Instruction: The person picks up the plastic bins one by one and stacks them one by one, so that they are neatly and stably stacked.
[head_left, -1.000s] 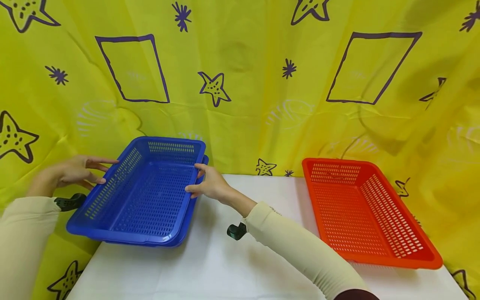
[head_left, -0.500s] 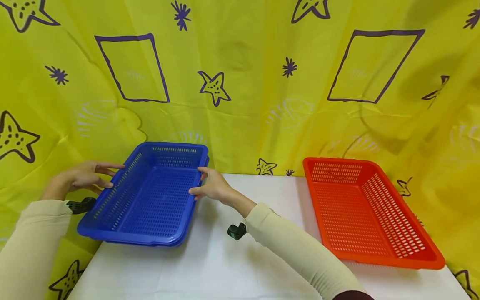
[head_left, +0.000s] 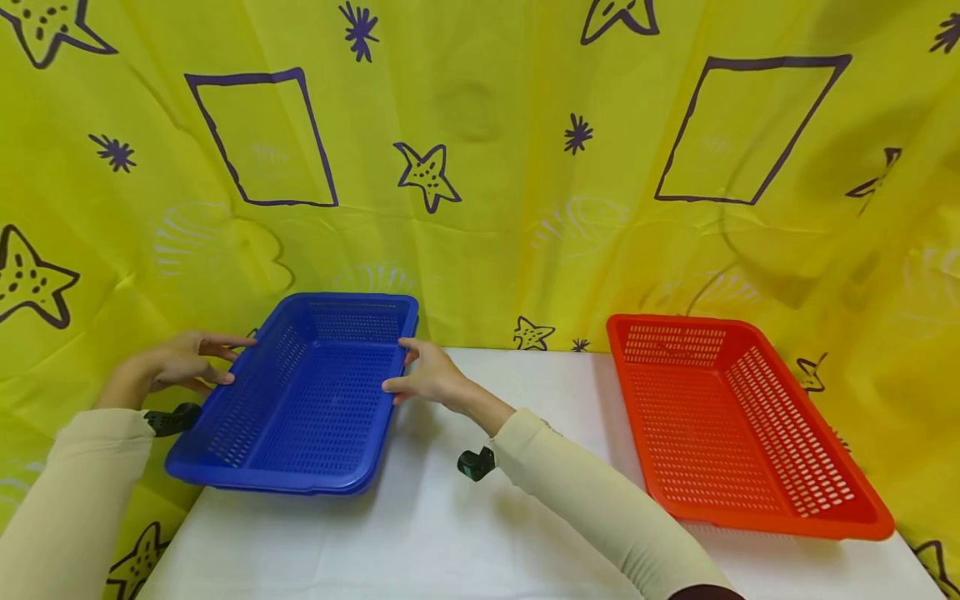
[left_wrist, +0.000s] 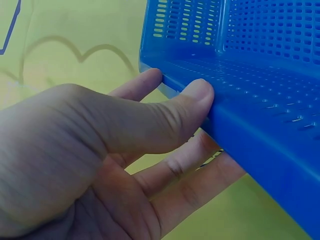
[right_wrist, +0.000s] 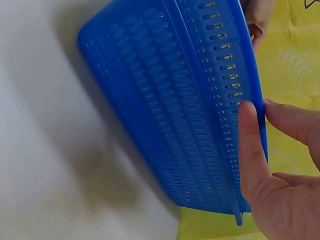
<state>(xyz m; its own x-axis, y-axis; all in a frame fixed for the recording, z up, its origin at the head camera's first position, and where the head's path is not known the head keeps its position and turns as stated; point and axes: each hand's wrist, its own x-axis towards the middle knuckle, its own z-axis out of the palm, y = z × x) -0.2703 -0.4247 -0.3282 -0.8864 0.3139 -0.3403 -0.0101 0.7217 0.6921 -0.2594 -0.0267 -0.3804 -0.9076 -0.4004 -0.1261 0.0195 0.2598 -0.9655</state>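
Observation:
A blue perforated plastic basket (head_left: pixel 326 400) sits nested in a second blue basket (right_wrist: pixel 140 90), whose outer wall shows below it in the right wrist view. On the left side, my left hand (head_left: pixel 180 362) grips the upper basket's rim, thumb (left_wrist: pixel 197 95) on top and fingers spread beneath. Opposite it, my right hand (head_left: pixel 431 375) pinches the right rim between thumb and fingers. From the right wrist camera, a finger (right_wrist: pixel 251 145) lies along the outer side of the slotted upper wall. Inside the upper basket only bare slotted floor and walls show.
A red perforated basket (head_left: pixel 705 433) stands at the right of the white-covered table (head_left: pixel 465 533). Behind the table hangs a yellow curtain (head_left: pixel 495 183) with purple starfish drawings. The blue baskets stand at the table's left edge, close to the curtain.
Both hands have lowered the upper blue basket and shifted it slightly right, so it now lines up with the lower one. The left hand moved right and down with it.

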